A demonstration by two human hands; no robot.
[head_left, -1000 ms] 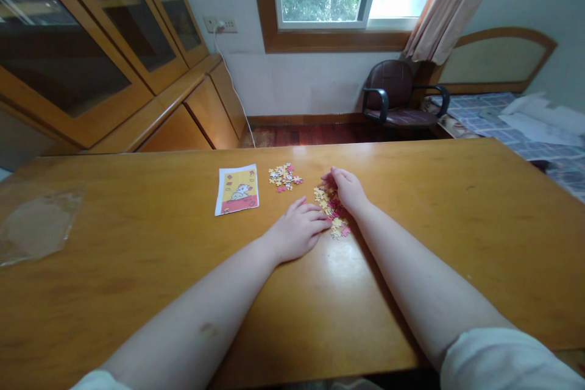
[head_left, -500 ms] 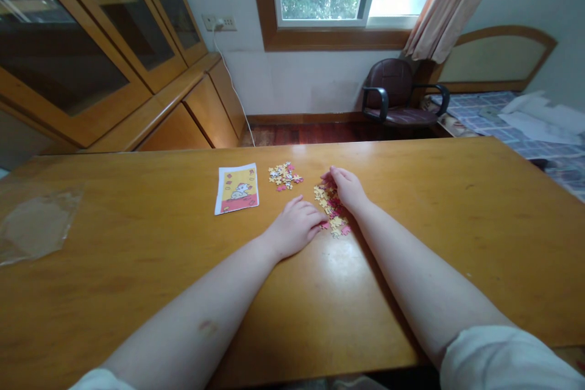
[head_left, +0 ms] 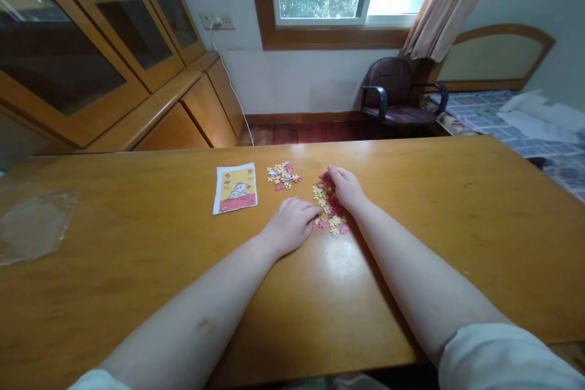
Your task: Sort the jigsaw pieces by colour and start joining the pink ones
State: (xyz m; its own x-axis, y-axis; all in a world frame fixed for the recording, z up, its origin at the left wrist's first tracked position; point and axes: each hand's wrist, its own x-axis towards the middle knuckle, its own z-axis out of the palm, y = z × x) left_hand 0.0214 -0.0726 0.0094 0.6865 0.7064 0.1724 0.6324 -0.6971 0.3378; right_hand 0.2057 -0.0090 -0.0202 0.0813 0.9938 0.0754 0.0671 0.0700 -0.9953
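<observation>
A loose pile of yellow, pink and red jigsaw puzzle pieces [head_left: 335, 220] lies on the wooden table between my hands. My left hand [head_left: 293, 223] rests palm down at the pile's left side, its fingers stretched out and the fingertips touching pieces. At the far right side of the pile, my right hand [head_left: 346, 186] stands on its edge, fingers loosely bent and cupped over some pieces. Its thumb and part of the pile are hidden. A second, smaller heap of pieces [head_left: 282, 175] sits beyond my left hand. Left of that heap lies a picture card [head_left: 236, 189] with a white animal on yellow and pink.
A clear plastic bag [head_left: 39, 225] lies at the table's left end. The wooden table [head_left: 457, 207] reaches out to both sides. Past its far edge stand a glass-door cabinet [head_left: 137, 103], a dark armchair [head_left: 393, 91] and a bed [head_left: 484, 100].
My left hand has drawn back slightly to the left, its fingertips now at the pile's left edge. My right hand is almost unmoved. The view has shifted very slightly.
</observation>
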